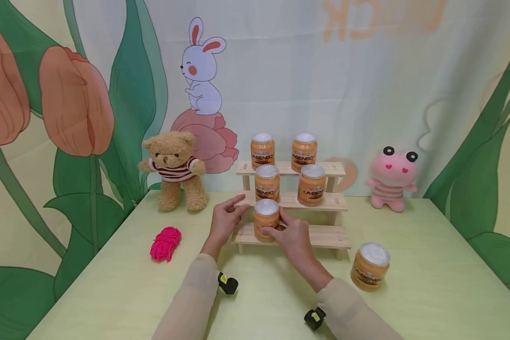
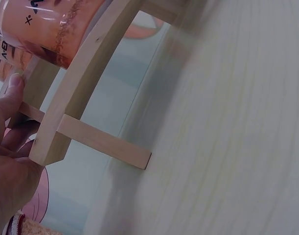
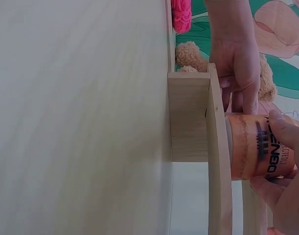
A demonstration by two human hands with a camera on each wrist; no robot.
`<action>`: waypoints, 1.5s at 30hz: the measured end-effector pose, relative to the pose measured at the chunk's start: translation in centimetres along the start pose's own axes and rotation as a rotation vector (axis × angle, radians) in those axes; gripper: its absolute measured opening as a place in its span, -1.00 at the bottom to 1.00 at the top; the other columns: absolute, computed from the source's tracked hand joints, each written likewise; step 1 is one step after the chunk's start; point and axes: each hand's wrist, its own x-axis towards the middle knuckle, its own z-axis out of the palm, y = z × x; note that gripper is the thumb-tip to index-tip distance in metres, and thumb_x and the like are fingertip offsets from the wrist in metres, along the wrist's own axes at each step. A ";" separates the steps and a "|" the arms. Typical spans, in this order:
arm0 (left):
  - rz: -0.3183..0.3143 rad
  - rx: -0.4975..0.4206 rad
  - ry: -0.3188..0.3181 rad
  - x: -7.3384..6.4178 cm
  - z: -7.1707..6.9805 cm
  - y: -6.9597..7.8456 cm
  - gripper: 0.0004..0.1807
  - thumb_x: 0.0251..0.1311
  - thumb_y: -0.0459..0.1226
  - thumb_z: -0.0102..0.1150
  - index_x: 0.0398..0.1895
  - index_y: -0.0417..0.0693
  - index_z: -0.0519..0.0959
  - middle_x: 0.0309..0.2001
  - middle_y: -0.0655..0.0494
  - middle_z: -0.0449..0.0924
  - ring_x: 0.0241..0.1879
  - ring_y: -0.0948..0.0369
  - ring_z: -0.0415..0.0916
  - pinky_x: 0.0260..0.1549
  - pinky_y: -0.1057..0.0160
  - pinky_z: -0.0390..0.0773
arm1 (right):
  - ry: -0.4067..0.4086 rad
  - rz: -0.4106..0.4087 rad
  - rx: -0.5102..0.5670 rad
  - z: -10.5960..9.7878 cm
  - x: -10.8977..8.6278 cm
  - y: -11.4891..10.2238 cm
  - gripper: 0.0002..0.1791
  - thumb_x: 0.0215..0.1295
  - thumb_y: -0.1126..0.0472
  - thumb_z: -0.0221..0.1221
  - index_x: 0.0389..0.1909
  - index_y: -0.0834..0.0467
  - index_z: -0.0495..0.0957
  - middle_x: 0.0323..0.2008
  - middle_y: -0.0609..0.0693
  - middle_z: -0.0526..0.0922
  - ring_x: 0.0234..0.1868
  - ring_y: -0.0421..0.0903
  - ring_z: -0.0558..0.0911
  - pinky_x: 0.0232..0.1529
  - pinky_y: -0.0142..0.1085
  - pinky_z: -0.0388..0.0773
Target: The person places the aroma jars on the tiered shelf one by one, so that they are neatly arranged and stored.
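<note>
My right hand (image 1: 295, 236) holds an orange jar (image 1: 266, 221) with a silvery lid, thumb on its front and fingers at its right side. The jar stands on the left part of the lowest step of a wooden three-step rack (image 1: 323, 236). In the right wrist view, the jar's base (image 3: 229, 142) meets the board. My left hand (image 1: 225, 219) is at the rack's left end, its fingers loosely spread. In the left wrist view, the thumb (image 2: 14, 83) of that hand lies above the board and the other fingers are partly hidden behind the board's end.
Two similar jars (image 1: 304, 152) stand on the top step and two (image 1: 311, 185) on the middle step. Another jar (image 1: 370, 266) stands on the table right of the rack. A teddy bear (image 1: 176, 170), pink yarn (image 1: 165, 244) and a pink plush frog (image 1: 394, 177) are around it.
</note>
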 end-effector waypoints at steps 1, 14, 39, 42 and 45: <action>0.001 -0.005 0.004 0.3 0.0 -0.4 -0.55 0.26 -0.26 0.34 0.22 -0.12 0.61 -0.36 0.01 0.71 -0.58 0.25 0.34 -0.63 0.39 0.31 | 0.006 -0.008 -0.005 0.1 0.0 0.0 -0.17 -0.08 0.14 0.56 0.17 0.50 0.47 -0.06 0.37 0.63 -0.08 0.14 0.71 -0.23 -0.14 0.68; 0.015 -0.015 0.026 0.5 0.1 -1.1 -0.57 0.21 -0.21 0.39 0.16 -0.03 0.67 -0.25 -0.27 0.68 -0.54 0.28 0.39 -0.58 0.41 0.37 | -0.056 0.100 -0.021 -1.0 0.6 -0.8 -0.10 -0.05 0.08 0.56 0.22 0.53 0.44 0.00 0.40 0.60 -0.09 0.17 0.72 -0.23 -0.11 0.68; 0.051 -0.023 0.017 0.5 0.3 -1.6 -0.58 0.22 -0.22 0.38 0.16 -0.04 0.67 -0.25 -0.27 0.70 -0.58 0.29 0.37 -0.63 0.40 0.31 | -0.848 0.162 -0.121 -17.5 4.4 1.1 -0.18 0.07 0.00 0.51 0.25 0.40 0.49 0.23 0.34 0.51 0.22 0.28 0.52 0.18 0.09 0.46; 0.054 -0.022 0.016 0.5 0.2 -1.6 -0.59 0.23 -0.22 0.38 0.16 -0.04 0.67 -0.24 -0.26 0.70 -0.58 0.30 0.38 -0.63 0.40 0.31 | -0.915 0.198 -0.058 -19.6 4.1 2.8 -0.20 0.08 0.05 0.50 0.27 0.38 0.48 0.26 0.34 0.48 0.23 0.31 0.50 0.19 0.10 0.45; 0.061 -0.032 0.012 0.5 0.2 -1.6 -0.58 0.24 -0.23 0.37 0.17 -0.06 0.66 -0.20 -0.32 0.69 -0.58 0.30 0.36 -0.63 0.41 0.30 | -0.904 0.224 -0.029 -21.2 3.9 4.5 -0.17 0.09 0.08 0.50 0.31 0.38 0.43 0.29 0.33 0.45 0.27 0.32 0.46 0.22 0.11 0.42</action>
